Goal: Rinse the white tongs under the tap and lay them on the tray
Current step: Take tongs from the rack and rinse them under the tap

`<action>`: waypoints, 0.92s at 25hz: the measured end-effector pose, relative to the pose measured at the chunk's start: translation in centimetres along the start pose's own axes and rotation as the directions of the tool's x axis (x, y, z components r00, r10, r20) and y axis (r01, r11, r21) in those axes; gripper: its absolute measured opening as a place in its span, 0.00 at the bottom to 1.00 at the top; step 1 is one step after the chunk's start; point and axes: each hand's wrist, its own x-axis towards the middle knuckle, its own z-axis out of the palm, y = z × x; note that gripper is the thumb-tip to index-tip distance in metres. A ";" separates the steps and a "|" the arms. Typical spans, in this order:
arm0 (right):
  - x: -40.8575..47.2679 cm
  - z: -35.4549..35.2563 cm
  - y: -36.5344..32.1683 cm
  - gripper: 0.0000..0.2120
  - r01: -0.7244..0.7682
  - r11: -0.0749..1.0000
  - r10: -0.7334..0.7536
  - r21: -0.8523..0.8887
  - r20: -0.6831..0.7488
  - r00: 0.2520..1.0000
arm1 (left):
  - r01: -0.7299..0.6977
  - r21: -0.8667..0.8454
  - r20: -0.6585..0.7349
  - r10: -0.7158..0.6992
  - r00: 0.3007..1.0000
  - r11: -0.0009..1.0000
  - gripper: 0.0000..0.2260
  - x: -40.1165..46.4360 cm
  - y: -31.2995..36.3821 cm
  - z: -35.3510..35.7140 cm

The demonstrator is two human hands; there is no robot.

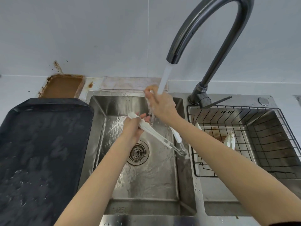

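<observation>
My left hand point(135, 126) grips the white tongs point(154, 133) near their head end, over the left sink basin point(177, 185). The tongs slant down to the right, their metal end near the basin's right wall. My right hand point(160, 101) is raised under the running tap point(172, 58), and the stream of water point(163, 79) hits its fingers; whether it holds the tongs' other arm I cannot tell. The wet black tray point(40, 144) lies on the counter left of the sink.
A wire basket point(276, 137) sits in the right basin with white pieces point(229, 140) in it. A brown stained tray point(63, 86) lies at the back left. The drain point(138, 152) is below my left hand. The tap lever point(218, 101) points right.
</observation>
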 end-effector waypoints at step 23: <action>-8.6 3.4 8.5 0.18 -0.750 0.652 0.672 0.110 0.374 0.639 | 0.086 0.341 -0.058 -0.071 0.996 0.936 0.16 -0.2 -2.7 -2.7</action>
